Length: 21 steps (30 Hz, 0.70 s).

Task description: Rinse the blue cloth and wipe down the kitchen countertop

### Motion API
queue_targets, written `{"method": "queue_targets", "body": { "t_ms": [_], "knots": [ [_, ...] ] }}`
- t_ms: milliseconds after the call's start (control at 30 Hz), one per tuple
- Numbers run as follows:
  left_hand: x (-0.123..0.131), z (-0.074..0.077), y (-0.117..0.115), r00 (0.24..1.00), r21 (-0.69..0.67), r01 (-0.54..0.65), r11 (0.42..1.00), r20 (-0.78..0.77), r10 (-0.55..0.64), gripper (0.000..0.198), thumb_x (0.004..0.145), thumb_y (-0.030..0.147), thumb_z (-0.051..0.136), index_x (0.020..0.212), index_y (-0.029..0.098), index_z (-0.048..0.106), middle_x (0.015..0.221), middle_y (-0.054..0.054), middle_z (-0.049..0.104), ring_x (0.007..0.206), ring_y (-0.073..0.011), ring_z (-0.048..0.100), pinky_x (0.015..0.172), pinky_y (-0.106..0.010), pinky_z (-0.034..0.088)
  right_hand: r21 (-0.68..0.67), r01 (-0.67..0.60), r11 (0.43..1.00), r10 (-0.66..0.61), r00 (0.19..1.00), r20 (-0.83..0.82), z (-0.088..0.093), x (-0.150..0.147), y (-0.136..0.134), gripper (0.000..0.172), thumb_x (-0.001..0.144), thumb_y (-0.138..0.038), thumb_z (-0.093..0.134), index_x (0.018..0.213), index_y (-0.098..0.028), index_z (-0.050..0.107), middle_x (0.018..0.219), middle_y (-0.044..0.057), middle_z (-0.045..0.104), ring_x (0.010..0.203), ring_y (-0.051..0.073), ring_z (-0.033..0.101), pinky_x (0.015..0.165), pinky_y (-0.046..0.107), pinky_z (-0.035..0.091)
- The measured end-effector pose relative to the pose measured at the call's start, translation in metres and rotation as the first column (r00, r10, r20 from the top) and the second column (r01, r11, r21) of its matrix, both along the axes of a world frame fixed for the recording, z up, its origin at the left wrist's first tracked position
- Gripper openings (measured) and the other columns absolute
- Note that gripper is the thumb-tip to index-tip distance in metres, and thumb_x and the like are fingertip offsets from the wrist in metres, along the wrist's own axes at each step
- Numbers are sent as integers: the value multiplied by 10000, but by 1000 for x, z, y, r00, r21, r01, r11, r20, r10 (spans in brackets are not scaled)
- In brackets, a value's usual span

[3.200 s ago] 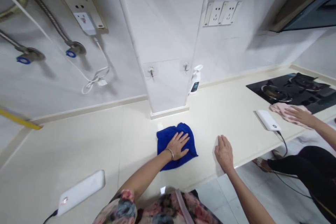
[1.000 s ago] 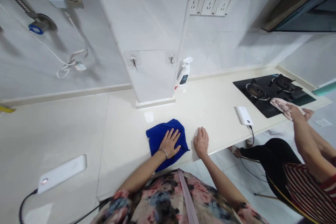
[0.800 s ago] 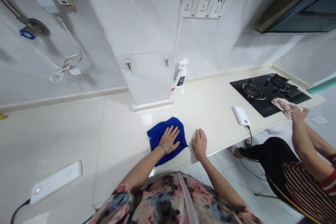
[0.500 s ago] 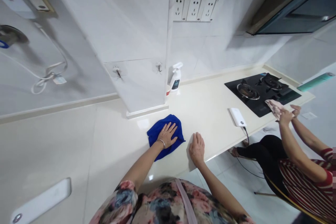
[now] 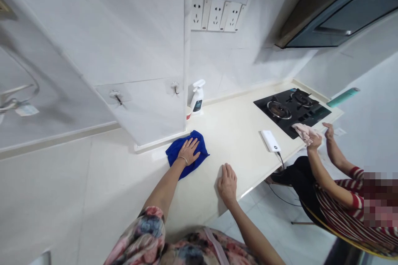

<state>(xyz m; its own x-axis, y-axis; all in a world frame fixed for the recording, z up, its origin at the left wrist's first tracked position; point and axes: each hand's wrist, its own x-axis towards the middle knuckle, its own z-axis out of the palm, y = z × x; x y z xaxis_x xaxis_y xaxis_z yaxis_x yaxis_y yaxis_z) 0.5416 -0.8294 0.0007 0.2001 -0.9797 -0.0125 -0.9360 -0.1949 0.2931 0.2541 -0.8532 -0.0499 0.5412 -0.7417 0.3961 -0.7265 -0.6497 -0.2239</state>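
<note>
A blue cloth (image 5: 174,150) lies on the cream countertop (image 5: 239,132), close to the foot of a white wall column (image 5: 149,103). My left hand (image 5: 188,152) lies flat on the cloth with fingers spread; a bracelet shows at the wrist. My right hand (image 5: 227,181) rests palm down on the bare counter near its front edge, fingers stretched out and together, holding nothing.
A white spray bottle (image 5: 197,98) stands against the wall behind the cloth. A white power bank (image 5: 270,140) with a cable lies to the right. Further right is a black gas hob (image 5: 290,105), where another person's hand (image 5: 314,140) holds a pink cloth (image 5: 303,131).
My left hand has pushed the blue cloth away from me, up to the foot of the column. My right hand stays flat on the counter. The view has swung right.
</note>
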Motion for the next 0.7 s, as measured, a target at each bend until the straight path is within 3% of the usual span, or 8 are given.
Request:
{"method": "queue_targets", "body": {
  "t_ms": [167, 400, 567, 700],
  "knots": [
    [-2, -1, 25, 998, -33, -66, 997, 7, 66, 644, 1012, 440, 373, 1590, 157, 376, 1682, -49, 299, 1574, -268, 198, 1308, -479, 163, -10, 7, 1000, -6, 999, 33, 0, 1, -1, 594, 851, -101, 432, 1442, -126, 484, 1500, 174, 505, 1425, 305, 410, 1166, 496, 370],
    [-17, -9, 97, 973, -68, -218, 973, 58, 222, 640, 1018, 435, 342, 1588, 147, 380, 1682, -68, 293, 1578, -276, 180, 1308, -494, 147, -31, -3, 1000, 4, 999, 41, 3, 0, 0, 566, 869, -111, 419, 1432, -104, 482, 1496, 188, 500, 1424, 311, 403, 1166, 501, 371],
    [-49, -7, 133, 973, -42, -227, 973, 41, 229, 661, 1009, 427, 369, 1596, 123, 355, 1692, -80, 257, 1583, -295, 151, 1306, -517, 136, -13, -10, 1000, 10, 1000, -3, 9, -2, 2, 544, 894, -130, 414, 1431, -86, 481, 1495, 204, 496, 1435, 327, 390, 1171, 513, 356],
    [-89, -5, 148, 990, -61, -142, 988, 14, 143, 678, 990, 415, 431, 1603, 139, 343, 1699, -76, 240, 1587, -304, 126, 1304, -527, 128, 6, -16, 1000, 16, 1000, -23, 10, -2, 3, 542, 909, -147, 408, 1442, -69, 475, 1508, 219, 484, 1454, 337, 371, 1181, 522, 340]
  ]
}}
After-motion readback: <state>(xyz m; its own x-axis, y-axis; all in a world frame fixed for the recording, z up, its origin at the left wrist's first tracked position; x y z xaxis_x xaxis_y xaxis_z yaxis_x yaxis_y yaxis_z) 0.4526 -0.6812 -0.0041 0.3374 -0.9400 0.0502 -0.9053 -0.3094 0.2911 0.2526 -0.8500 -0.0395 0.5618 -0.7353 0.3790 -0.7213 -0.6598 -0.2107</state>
